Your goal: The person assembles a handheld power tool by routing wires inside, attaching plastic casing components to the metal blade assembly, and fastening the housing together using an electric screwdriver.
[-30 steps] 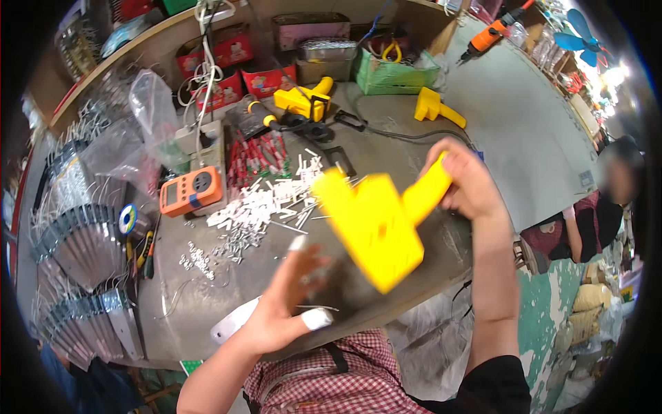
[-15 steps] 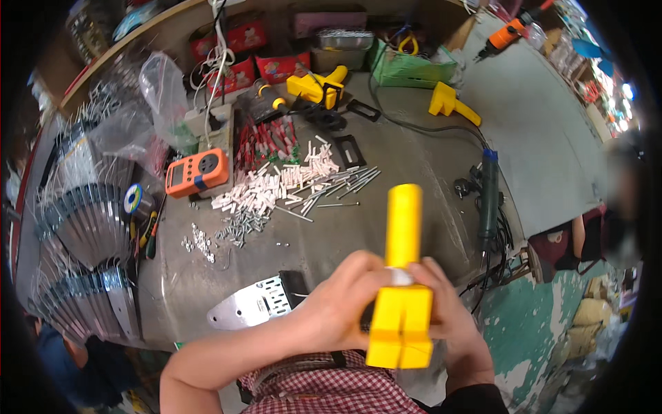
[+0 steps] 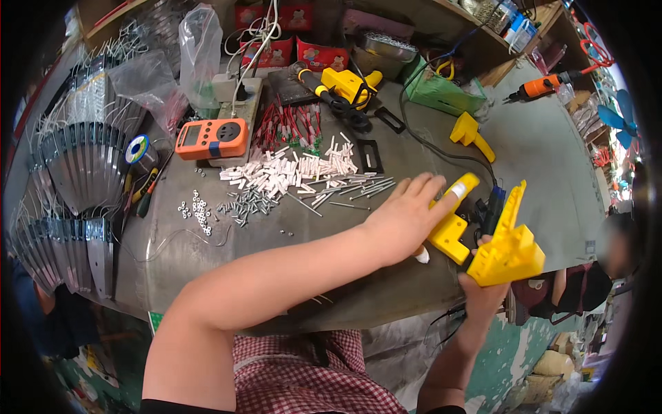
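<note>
My left hand (image 3: pixel 405 219) reaches across to the right, palm down. Its fingers are stretched out, and its white-wrapped thumb lies against a yellow plastic shell half (image 3: pixel 449 237) with a handle. Whether this piece rests on the table, I cannot tell. Lower right, my right hand (image 3: pixel 484 293) grips a second yellow shell half (image 3: pixel 510 254) from below, its handle pointing up and ribbed inside facing me. Behind the two pieces, a dark soldering-iron-like tool (image 3: pixel 494 210) is partly hidden. A small white tip shows under my left hand.
White sleeves (image 3: pixel 276 172), screws (image 3: pixel 252 205) and long metal pins (image 3: pixel 369 188) lie mid-table. An orange meter (image 3: pixel 212 138) and fanned metal blades (image 3: pixel 83 165) are at left. At the back are a green box (image 3: pixel 441 90) and yellow housings (image 3: pixel 348 84); an orange screwdriver (image 3: pixel 541 86) hangs right.
The yellow housing held in both hands is now two separate halves, one at each hand. Both hands have moved right. My left forearm now covers where the slotted metal plate lay.
</note>
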